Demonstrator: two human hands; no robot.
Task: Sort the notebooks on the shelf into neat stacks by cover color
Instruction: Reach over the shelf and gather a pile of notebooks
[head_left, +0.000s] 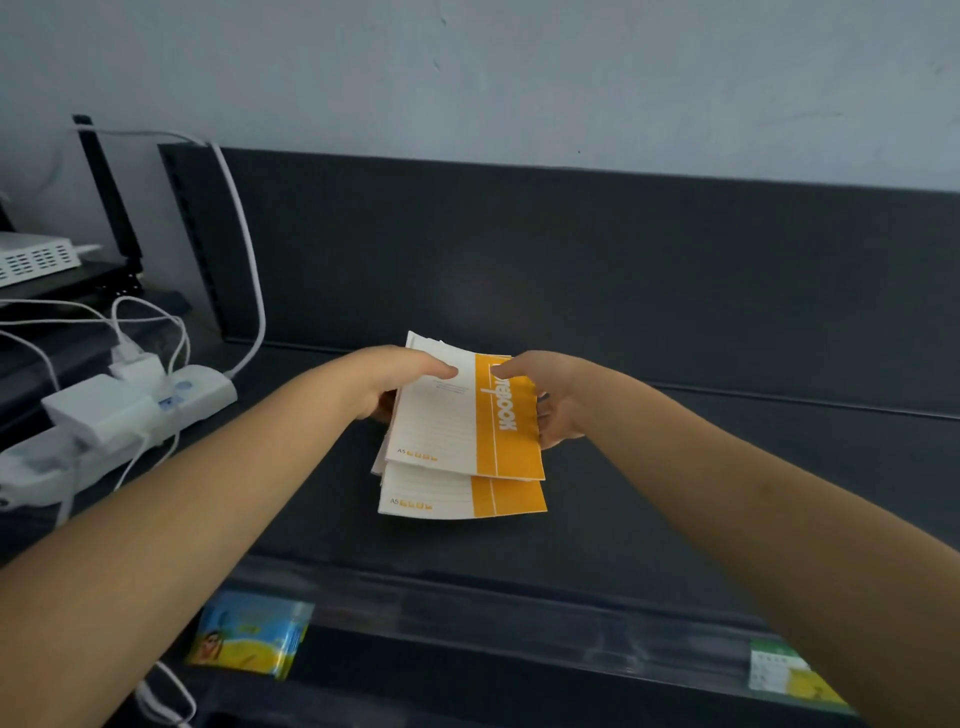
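Orange-and-white covers are all I can see: one loose stack (462, 496) on the dark shelf (675, 493), just in front of the back panel (571, 249).

Status:
- Top notebook (452, 421) is lifted off the stack and tilted, held over its far half.
- Left hand (395, 387) grips its left edge with the thumb on the white cover. The fingers underneath are hidden.
- Right hand (553, 410) grips the orange band's edge, thumb on top, fingers (544, 422) curled under.
- Both hands are closed on that notebook. Can't tell if it's one book or several.
- Stack edges are splayed and not squared, with white corners poking out behind and left.

Judgement: early or mid task. Only one colour group is in view and there's no second pile anywhere around the stack. Left to do: place this notebook, square the pile, and deal with any other colours if they exist off-frame.

Containers: no bin or tray. The shelf alone carries the stack. Left of the stack is a power strip (197, 395) with white chargers and cables. Below the stack, the lower tier holds a blue-yellow packet (249, 636) and a green one (789, 673), behind a clear rail.
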